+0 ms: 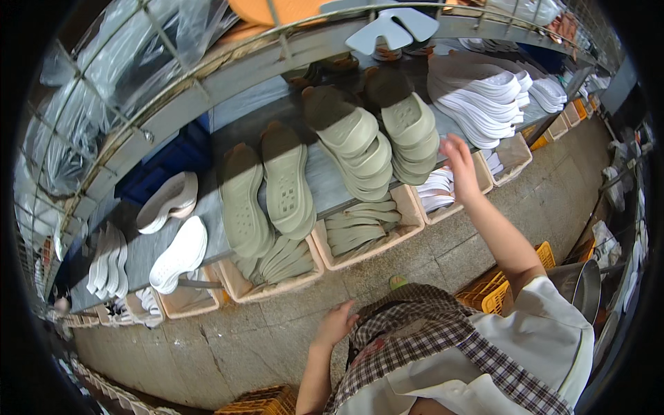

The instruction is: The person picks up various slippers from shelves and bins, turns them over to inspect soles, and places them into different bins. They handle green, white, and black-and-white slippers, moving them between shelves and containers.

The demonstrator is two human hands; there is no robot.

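My right hand (458, 162) reaches out over the front edge of the bench, fingers extended and holding nothing visible. It is just right of a stack of olive-green shoe soles (413, 149) and below a stack of white soles (477, 97). A cream bin of white pieces (437, 188) lies beneath it. Lower down, my left hand (335, 324) hangs beside my checked apron (401, 346), its fingers loosely extended with nothing seen in them. More olive-green soles in stacks (356, 138) and in pairs (287, 183) stand on the grey bench (328, 183).
Cream bins hold olive-green strap-like pieces (356, 227). White soles (178, 254) lie at left, near a blue crate (169, 162). A metal-framed shelf (159, 114) overhangs the bench. Yellow crates (492, 287) stand on the floor to my right and at the lower edge.
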